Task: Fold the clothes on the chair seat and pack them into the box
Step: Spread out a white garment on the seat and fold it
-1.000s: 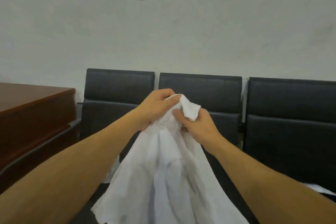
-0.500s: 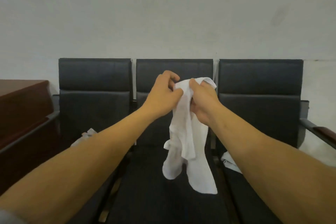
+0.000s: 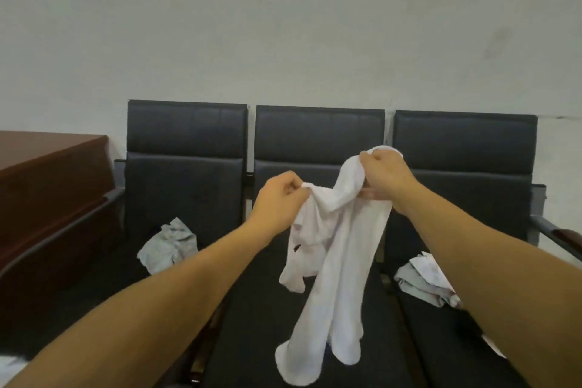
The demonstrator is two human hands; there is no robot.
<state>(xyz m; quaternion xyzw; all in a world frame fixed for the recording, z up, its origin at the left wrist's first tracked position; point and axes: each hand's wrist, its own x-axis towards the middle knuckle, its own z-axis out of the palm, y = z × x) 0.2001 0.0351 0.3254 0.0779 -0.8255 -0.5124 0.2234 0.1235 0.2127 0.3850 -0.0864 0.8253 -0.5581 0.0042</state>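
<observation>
Above the middle seat, your left hand and right hand pinch the hanging shirt. Its bunched folds could tangle, or a pinch slip and drop it.

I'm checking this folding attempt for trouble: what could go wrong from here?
The white garment hangs bunched and twisted between the left hand and right hand, so a fold started now may come out crooked. Its low end hangs near the middle seat and may drag.
</observation>
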